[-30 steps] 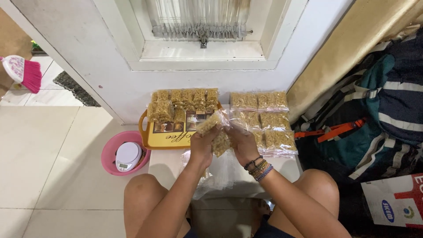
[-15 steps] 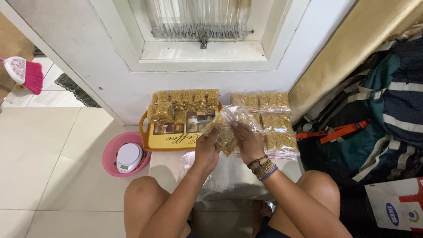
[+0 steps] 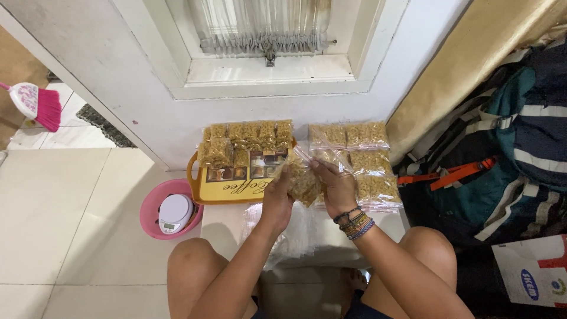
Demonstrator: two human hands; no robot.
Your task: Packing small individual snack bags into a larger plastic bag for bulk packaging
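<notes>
Clear plastic snack bag [image 3: 304,183], filled with golden crunchy pieces, held above a low white bench [image 3: 227,227] | left hand [image 3: 276,198] grip closed on its left side | right hand [image 3: 338,186] grip pinching its top edge | yellow tray [image 3: 221,190] of matching bags beside.
</notes>
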